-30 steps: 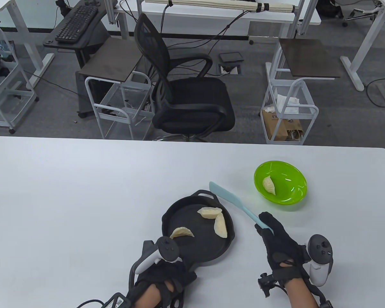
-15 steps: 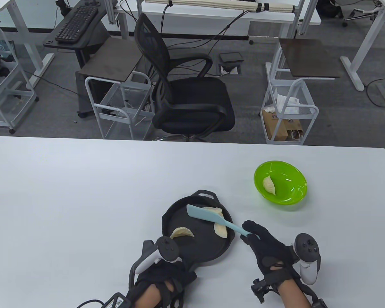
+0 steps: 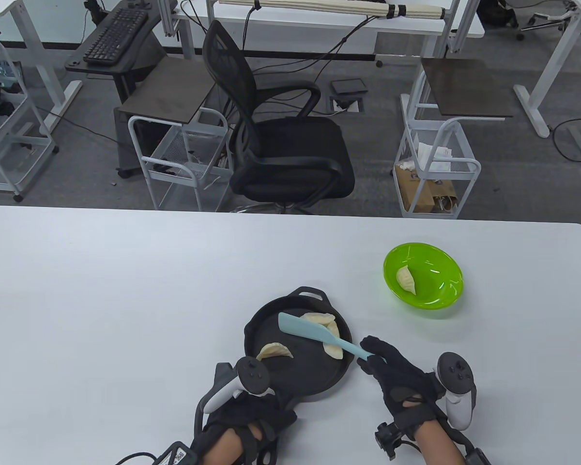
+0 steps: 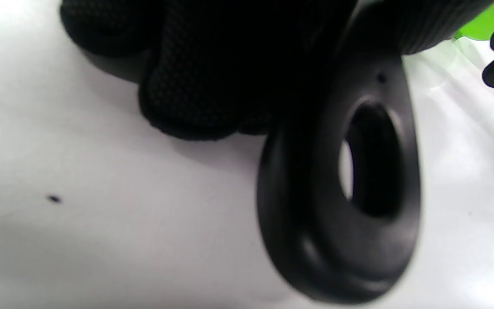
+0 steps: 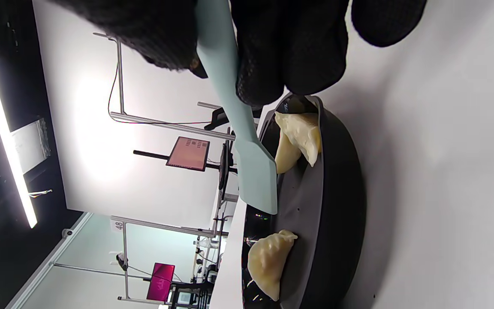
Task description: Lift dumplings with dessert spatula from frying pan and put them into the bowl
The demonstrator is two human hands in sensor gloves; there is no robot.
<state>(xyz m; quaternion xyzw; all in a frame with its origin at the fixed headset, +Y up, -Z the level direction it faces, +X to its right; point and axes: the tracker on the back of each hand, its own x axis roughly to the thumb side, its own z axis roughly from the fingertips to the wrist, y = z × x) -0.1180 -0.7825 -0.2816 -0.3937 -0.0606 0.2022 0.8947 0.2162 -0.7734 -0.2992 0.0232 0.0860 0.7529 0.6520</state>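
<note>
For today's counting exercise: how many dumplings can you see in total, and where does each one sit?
4. In the frying pan: one dumpling at its left, two at its right, partly under the spatula. One in the green bowl.

Left hand (image 3: 244, 411) and right hand (image 3: 399, 382) both clenched.

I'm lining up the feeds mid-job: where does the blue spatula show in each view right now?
Table view: spatula lies slanted over the frying pan, its handle gripped by the right hand.
Left wrist view: not in it; only the pan's handle loop and the table show.
Right wrist view: spatula runs down from the top, its blade above the pan.
Shared landmark: the black frying pan.
</note>
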